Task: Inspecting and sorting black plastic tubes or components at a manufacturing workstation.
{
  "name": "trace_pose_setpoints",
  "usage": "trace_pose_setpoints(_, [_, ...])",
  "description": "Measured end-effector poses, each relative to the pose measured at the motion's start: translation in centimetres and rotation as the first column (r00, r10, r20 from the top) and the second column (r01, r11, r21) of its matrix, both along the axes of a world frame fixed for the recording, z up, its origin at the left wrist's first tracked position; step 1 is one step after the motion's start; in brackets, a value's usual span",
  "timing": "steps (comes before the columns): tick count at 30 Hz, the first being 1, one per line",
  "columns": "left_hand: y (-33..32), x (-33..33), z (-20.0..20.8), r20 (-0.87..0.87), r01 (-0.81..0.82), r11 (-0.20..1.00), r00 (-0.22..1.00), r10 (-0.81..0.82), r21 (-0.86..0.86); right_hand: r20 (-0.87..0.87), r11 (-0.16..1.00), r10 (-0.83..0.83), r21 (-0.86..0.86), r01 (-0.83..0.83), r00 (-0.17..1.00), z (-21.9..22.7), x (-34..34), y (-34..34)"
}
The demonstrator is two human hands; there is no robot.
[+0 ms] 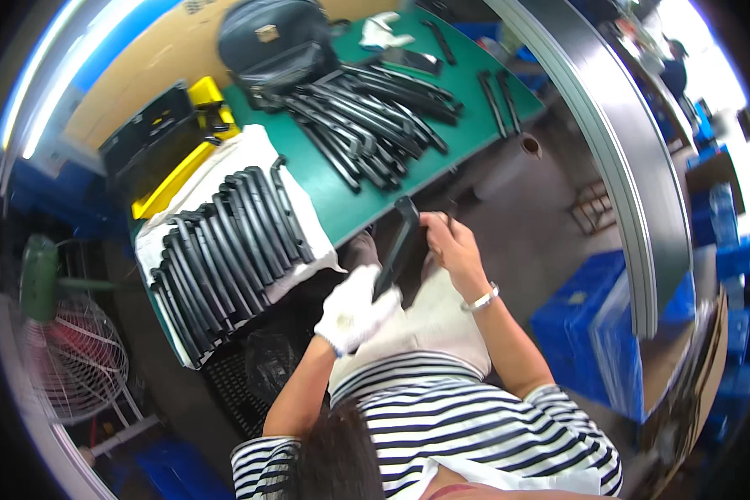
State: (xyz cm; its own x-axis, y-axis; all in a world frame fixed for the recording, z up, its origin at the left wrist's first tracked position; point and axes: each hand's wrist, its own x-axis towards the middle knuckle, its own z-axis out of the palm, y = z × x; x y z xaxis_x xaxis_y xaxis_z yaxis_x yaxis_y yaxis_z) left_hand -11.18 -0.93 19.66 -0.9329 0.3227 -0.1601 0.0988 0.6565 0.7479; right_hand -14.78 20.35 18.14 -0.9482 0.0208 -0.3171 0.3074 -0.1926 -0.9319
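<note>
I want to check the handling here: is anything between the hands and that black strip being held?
No. Both hands are already on the black strip: the gloved left hand clasps its lower end, the bare right hand pinches near its top. Nothing visible lies between.

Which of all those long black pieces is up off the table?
The black strip held between the gloved left hand and bare right hand. The others lie on the green table.

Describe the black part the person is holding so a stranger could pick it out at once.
Start at the green table and drop just below its near edge, above the person's lap. There a long, narrow black part is gripped low by the gloved left hand and near its top by the bare right hand. Unlike the piled parts and the row on white cloth, it is held in the air.
</note>
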Motion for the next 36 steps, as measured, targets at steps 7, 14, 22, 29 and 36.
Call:
trace_pose_setpoints(7, [2.4, 4.2, 0.7, 0.721, -0.123, 0.912, 0.657, -0.221, 0.392, -0.057, 0.964, 0.265, 0.049, -0.262, 0.963, -0.8, 3.2, 0.7])
trace_pose_setpoints(14, [4.8, 2.2, 0.6, 0.798, -0.244, 0.803, 0.447, -0.405, 0.544, -0.178, 0.979, 0.203, 0.055, -0.196, 0.963, -0.7, 5.9, 0.4])
trace_pose_setpoints(22, [2.2, 2.6, 0.2, 0.718, -0.325, 0.643, 0.395, -0.574, 0.693, 0.131, 0.893, 0.392, -0.291, -0.343, 0.910, -0.6, 5.5, 1.1])
trace_pose_setpoints(29, [3.3, 3.6, -0.2, -0.167, 0.240, 0.970, 0.956, -0.242, -0.033, 0.222, 0.992, 0.079, -0.115, -0.054, 0.972, -2.2, 6.8, -1.4])
trace_pose_setpoints(36, [4.1, 4.6, -2.5, -0.229, 0.094, 0.995, 0.969, -0.088, 0.015, 0.242, 0.981, -0.056, -0.166, 0.099, 0.969, -2.8, 9.2, -3.2])
